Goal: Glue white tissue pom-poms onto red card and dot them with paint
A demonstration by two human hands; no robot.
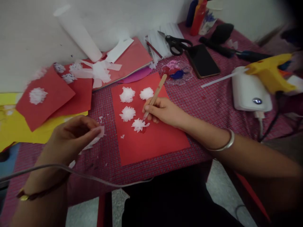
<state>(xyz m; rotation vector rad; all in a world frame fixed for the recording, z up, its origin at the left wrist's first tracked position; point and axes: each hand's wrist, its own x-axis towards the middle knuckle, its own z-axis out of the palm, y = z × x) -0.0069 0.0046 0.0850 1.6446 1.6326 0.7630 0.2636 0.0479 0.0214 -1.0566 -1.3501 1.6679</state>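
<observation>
A red sheet of paper [151,145] lies on the checked cloth in front of me, with several white tissue-paper puffs stuck on it. My right hand [161,108] pinches a wooden craft stick [159,88] and angles it down over the sheet. The stick's lower end is at the edge of the lowest puff [138,125], where a small glossy patch shows on the red paper. Left of the sheet, my left hand [75,132] is closed in a pinch on a piece of thin white tissue paper [98,135].
At the back lie scissors [176,44], a phone [203,61] and a clear paint palette [177,74]. A yellow glue gun [272,72] rests by a white power bank [252,94] on the right. More red sheets [54,97] and a paper roll [79,34] are at left. A cable [94,179] crosses near me.
</observation>
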